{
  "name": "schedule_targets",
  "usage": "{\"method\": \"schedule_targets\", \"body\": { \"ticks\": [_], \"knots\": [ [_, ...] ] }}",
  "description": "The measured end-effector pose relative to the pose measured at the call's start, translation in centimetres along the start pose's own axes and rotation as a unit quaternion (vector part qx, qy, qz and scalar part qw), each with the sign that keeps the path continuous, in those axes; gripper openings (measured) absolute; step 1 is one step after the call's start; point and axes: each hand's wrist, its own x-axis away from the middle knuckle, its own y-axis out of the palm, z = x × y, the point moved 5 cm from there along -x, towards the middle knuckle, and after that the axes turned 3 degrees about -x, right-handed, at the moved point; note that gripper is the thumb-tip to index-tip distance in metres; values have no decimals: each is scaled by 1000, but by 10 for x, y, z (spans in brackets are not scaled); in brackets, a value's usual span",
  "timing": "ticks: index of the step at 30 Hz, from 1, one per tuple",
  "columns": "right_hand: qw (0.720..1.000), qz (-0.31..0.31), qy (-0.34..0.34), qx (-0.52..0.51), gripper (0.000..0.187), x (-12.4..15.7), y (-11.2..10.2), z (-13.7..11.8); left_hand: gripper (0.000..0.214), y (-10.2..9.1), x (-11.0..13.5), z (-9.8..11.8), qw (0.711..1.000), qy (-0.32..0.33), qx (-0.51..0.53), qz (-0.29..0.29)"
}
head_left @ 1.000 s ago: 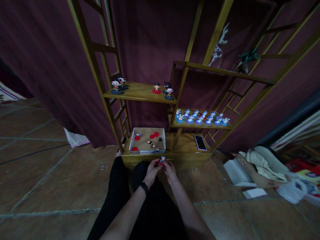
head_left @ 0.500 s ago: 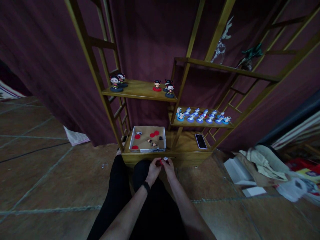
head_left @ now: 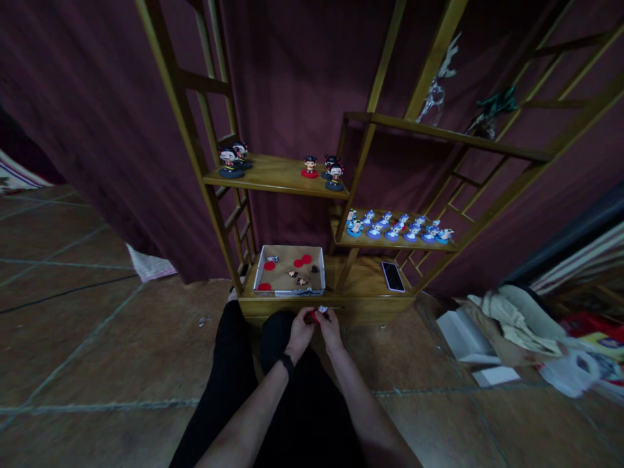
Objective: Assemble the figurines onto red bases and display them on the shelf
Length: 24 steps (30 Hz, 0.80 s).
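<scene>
My left hand (head_left: 299, 333) is closed on a small red disc (head_left: 314, 316), just in front of the cabinet's lower edge. Against it, my right hand (head_left: 331, 329) pinches a tiny white figurine (head_left: 322, 309); its details are too small to make out. The two hands almost meet above my knees. Beyond them, on the bottom shelf, a shallow cardboard box (head_left: 288, 292) contains several red discs (head_left: 270, 266) and small loose figurines (head_left: 302, 282), some lying on their sides.
A phone (head_left: 392, 276) lies right of the box. Several blue-and-white figurines (head_left: 394, 231) stand in rows on the right shelf, dark-haired figurines (head_left: 335, 177) on the left one (head_left: 277, 174). White boxes (head_left: 465, 338) and a plastic bag (head_left: 568, 374) are on the floor at right.
My view has shifted slightly, so the shelves sit a little further right. Both hands stay together in nearly the same place, still holding the red disc and white figurine.
</scene>
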Motion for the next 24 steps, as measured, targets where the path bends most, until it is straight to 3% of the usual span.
{"method": "schedule_targets", "body": {
  "ticks": [11,24],
  "knots": [
    [1000,-16,-9,-12,18,-3,-6,4,36,0,-1,2,999,18,6,-47],
    [994,-57,-42,82,25,-6,-1,1,35,-2,-2,1,999,25,3,-46]
  ]
}}
